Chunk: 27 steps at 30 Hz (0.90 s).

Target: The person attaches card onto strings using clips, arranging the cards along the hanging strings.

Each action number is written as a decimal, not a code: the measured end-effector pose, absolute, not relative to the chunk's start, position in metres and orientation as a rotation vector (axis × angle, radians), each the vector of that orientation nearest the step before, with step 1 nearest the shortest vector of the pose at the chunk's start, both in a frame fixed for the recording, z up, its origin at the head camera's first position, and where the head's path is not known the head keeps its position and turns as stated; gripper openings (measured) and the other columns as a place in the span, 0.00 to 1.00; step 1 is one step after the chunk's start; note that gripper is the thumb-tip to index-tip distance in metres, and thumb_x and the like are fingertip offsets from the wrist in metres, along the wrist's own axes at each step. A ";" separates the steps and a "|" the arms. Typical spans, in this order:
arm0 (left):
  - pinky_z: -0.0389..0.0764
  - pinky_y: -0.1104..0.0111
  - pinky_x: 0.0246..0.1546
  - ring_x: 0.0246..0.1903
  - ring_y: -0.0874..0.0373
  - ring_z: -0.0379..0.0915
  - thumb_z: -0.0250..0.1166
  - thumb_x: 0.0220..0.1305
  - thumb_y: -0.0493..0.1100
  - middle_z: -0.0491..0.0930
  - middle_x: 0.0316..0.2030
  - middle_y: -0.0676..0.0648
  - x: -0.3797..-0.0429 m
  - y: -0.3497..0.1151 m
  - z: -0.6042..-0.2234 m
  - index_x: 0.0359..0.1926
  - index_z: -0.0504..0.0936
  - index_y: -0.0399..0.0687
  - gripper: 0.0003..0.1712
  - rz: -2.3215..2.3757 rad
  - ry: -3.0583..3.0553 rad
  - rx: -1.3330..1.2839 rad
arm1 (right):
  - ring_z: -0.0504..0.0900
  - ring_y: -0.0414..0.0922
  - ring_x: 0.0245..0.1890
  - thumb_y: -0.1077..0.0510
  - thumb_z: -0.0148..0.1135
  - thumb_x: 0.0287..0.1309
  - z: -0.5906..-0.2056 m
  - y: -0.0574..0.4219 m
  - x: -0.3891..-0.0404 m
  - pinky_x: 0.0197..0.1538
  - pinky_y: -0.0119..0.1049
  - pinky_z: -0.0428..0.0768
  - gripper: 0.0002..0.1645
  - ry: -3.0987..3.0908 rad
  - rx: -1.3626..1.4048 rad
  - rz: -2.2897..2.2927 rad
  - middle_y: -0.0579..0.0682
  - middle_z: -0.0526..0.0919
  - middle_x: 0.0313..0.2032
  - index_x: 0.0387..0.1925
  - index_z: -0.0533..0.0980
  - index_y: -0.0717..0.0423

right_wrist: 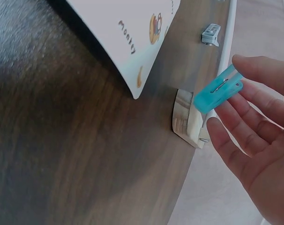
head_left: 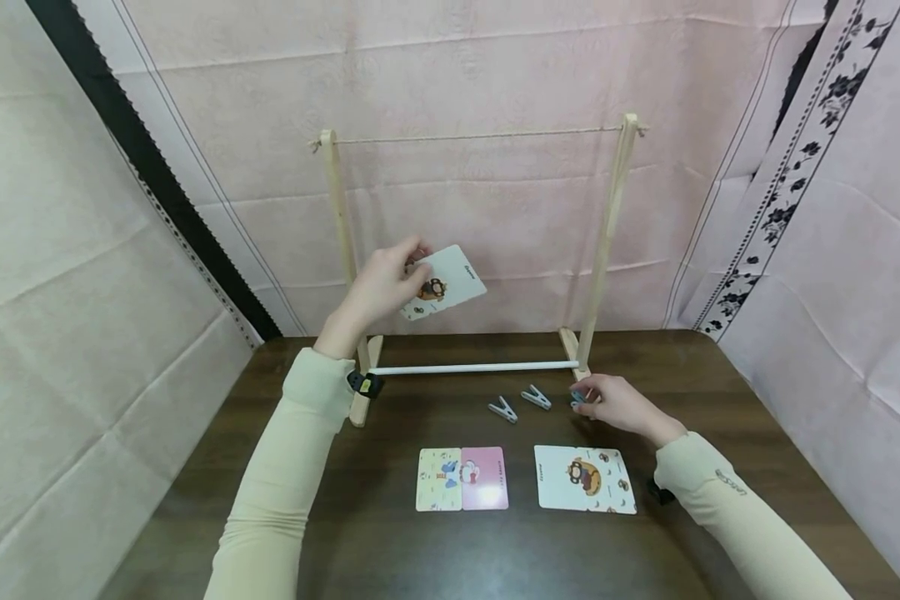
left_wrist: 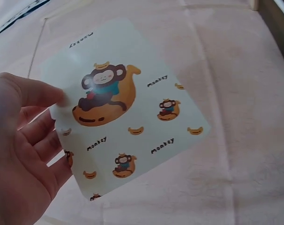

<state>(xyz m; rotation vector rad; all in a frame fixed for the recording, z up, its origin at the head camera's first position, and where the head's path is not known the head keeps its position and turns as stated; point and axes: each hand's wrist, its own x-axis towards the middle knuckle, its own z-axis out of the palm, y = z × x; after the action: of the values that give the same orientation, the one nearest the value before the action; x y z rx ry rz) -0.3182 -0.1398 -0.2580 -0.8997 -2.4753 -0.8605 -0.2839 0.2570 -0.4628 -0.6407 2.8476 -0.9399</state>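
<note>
My left hand (head_left: 382, 282) is raised in front of the rack's left post and pinches a white card (head_left: 457, 279) near its edge. The left wrist view shows a monkey on a banana printed on that card, with small bananas and the word "monkey" around it. Low over the table by the rack's right foot, my right hand (head_left: 621, 407) holds a teal clothespin (right_wrist: 217, 93) between thumb and fingers. Two more clothespins, one (head_left: 503, 409) nearer and another (head_left: 536, 397) farther back, lie to the left of this hand.
A wooden rack, its right post (head_left: 607, 242) joined to the left by a string (head_left: 472, 136) above and a white rod (head_left: 472, 367) below, stands at the table's back. Nearer lie a yellow-and-pink card (head_left: 483, 492) and a white monkey card (head_left: 558, 487). Pale cloth (head_left: 480, 67) hangs behind.
</note>
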 end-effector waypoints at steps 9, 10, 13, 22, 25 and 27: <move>0.80 0.57 0.43 0.42 0.49 0.81 0.58 0.72 0.39 0.85 0.44 0.41 -0.314 -0.141 -0.240 0.50 0.78 0.39 0.10 -1.026 -2.318 -0.786 | 0.80 0.44 0.37 0.60 0.67 0.63 -0.468 0.255 -0.281 0.36 0.38 0.80 0.20 2.848 -0.638 -0.943 0.48 0.83 0.38 0.54 0.79 0.67; 0.80 0.57 0.44 0.43 0.49 0.80 0.58 0.72 0.39 0.84 0.44 0.41 -0.314 -0.141 -0.239 0.50 0.78 0.39 0.11 -1.041 -2.310 -0.774 | 0.80 0.44 0.37 0.60 0.67 0.63 -0.468 0.255 -0.281 0.36 0.38 0.80 0.20 2.849 -0.642 -0.943 0.48 0.83 0.38 0.54 0.79 0.67; 0.80 0.58 0.43 0.42 0.50 0.80 0.59 0.71 0.39 0.84 0.43 0.41 -0.313 -0.139 -0.234 0.51 0.78 0.39 0.11 -1.081 -2.283 -0.746 | 0.80 0.44 0.37 0.60 0.67 0.63 -0.468 0.255 -0.279 0.36 0.37 0.80 0.20 2.851 -0.650 -0.956 0.48 0.83 0.38 0.54 0.79 0.67; 0.81 0.62 0.40 0.36 0.53 0.81 0.63 0.70 0.40 0.86 0.40 0.42 -0.312 -0.127 -0.218 0.48 0.79 0.39 0.11 -1.195 -2.193 -0.709 | 0.80 0.45 0.38 0.62 0.67 0.62 -0.458 0.265 -0.277 0.37 0.38 0.80 0.21 2.884 -0.618 -0.990 0.50 0.83 0.38 0.54 0.79 0.69; 0.81 0.64 0.40 0.35 0.53 0.81 0.64 0.69 0.39 0.86 0.40 0.42 -0.312 -0.126 -0.215 0.47 0.79 0.39 0.10 -1.232 -2.161 -0.691 | 0.80 0.45 0.38 0.61 0.67 0.63 -0.458 0.265 -0.279 0.37 0.39 0.80 0.22 2.872 -0.649 -0.992 0.50 0.84 0.38 0.55 0.78 0.69; 0.81 0.64 0.39 0.34 0.52 0.82 0.65 0.69 0.39 0.87 0.39 0.42 -0.312 -0.125 -0.214 0.47 0.79 0.38 0.10 -1.249 -2.143 -0.684 | 0.80 0.45 0.38 0.60 0.67 0.63 -0.461 0.263 -0.280 0.38 0.39 0.80 0.22 2.865 -0.653 -0.997 0.49 0.84 0.38 0.55 0.78 0.68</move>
<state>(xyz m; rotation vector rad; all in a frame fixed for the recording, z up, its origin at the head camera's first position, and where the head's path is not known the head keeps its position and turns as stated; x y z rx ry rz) -0.3117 -0.1253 -0.2142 -0.6842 -2.1435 -1.2486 -0.2796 0.2626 -0.4607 -0.6531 2.8646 -0.9974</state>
